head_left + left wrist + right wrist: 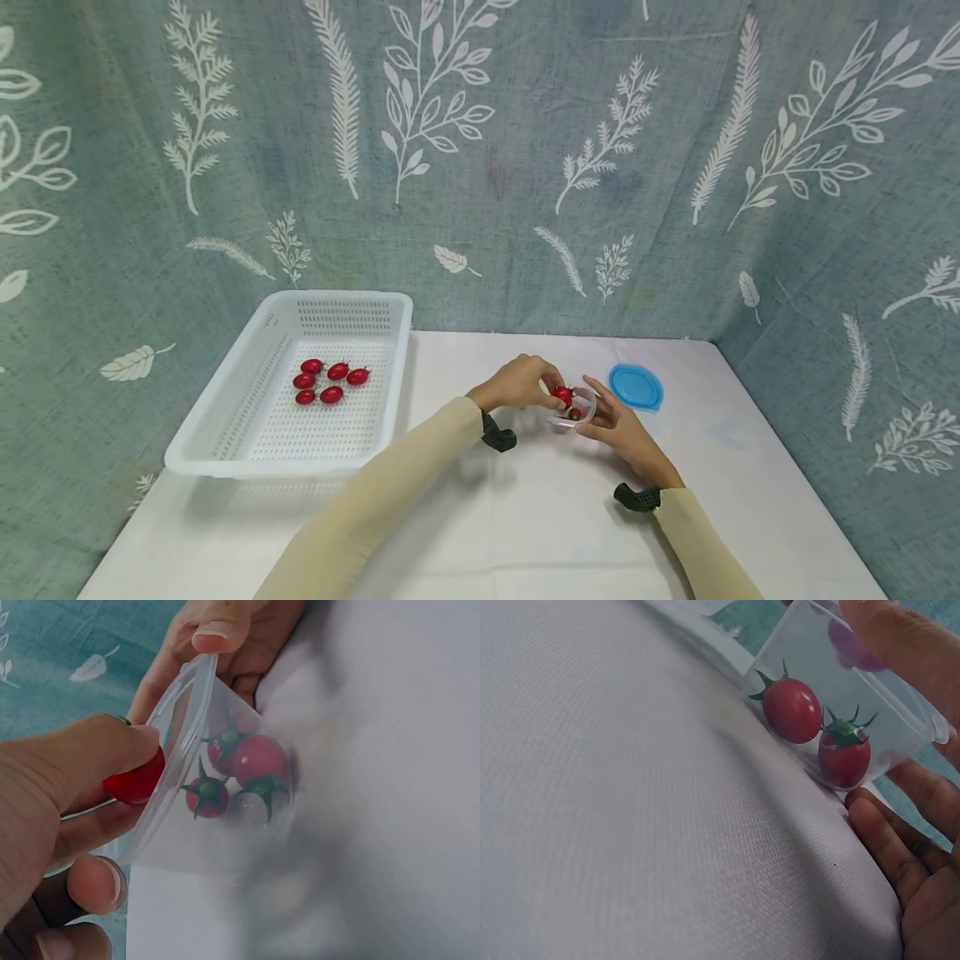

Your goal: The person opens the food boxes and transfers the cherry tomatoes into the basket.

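Observation:
My right hand (600, 412) holds a small clear plastic container (576, 410) tilted on its side on the white table, with the thumb (217, 630) on the rim and the fingers (900, 855) underneath. Several stemmed cherry tomatoes (247, 765) lie inside it; two of these tomatoes (791, 710) show through its wall in the right wrist view. At the container's mouth my left hand (543, 390) pinches one red cherry tomato (135, 781) between thumb and fingers.
A white perforated basket (225, 433) stands at the left with several cherry tomatoes (327, 382) in it. A round blue lid (636, 386) lies flat just right of the hands. A leaf-patterned curtain (480, 167) closes off the back and sides of the table.

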`<state>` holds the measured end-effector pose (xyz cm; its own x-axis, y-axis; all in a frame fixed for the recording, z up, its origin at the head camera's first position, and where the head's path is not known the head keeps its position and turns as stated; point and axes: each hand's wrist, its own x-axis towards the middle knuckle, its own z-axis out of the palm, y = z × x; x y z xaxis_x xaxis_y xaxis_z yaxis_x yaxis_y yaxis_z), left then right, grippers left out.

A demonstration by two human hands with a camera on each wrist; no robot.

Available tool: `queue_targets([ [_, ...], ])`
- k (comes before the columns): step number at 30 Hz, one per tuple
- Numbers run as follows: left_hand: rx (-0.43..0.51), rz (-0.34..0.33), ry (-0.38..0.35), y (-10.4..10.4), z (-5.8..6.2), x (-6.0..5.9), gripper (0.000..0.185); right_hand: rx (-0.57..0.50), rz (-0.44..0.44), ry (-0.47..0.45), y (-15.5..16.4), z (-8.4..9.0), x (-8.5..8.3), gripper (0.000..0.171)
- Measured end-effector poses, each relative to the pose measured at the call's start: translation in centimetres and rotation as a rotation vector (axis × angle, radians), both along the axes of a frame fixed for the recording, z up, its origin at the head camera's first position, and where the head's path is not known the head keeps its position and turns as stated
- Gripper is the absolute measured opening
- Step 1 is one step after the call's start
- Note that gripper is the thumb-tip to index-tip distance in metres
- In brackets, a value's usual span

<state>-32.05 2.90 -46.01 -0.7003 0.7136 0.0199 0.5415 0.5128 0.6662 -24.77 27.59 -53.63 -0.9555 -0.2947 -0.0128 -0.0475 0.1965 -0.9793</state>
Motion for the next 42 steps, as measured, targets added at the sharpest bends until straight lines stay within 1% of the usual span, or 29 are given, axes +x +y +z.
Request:
queue_targets([
  [2,0.009,-0.007,0.003,-0.3,0.3,0.0,0.025,0.009,-0.003,-0.001,-0.1,0.0,0.0,0.094],
  [9,0.002,-0.015,0.069,-1.8,1.4,-0.4,0.023,0.044,-0.015,0.012,-0.3,0.1,0.1,0.095],
  [17,0.048,0.011,0.003,-3.7,2.4,-0.3,0.025,0.042,-0.011,0.012,-0.3,0.0,0.0,0.095],
  [21,0.048,0.015,0.034,-4.5,2.8,-0.3,0.025,0.045,-0.021,-0.001,-0.5,0.0,0.1,0.096],
  [25,0.053,0.019,0.070,-5.5,3.5,-0.3,0.028,0.041,-0.021,-0.003,-0.5,0.1,0.1,0.095],
  [30,0.063,0.032,0.062,-6.9,4.5,-0.2,0.029,0.033,-0.007,0.009,-0.3,0.2,0.2,0.093],
  [34,0.069,0.049,0.078,-8.0,5.2,0.0,0.027,0.032,-0.001,0.020,-0.2,0.2,0.3,0.093],
  [42,0.081,0.073,0.115,-10.9,5.8,0.4,0.026,0.017,0.020,0.025,-0.2,0.2,0.3,0.093],
])
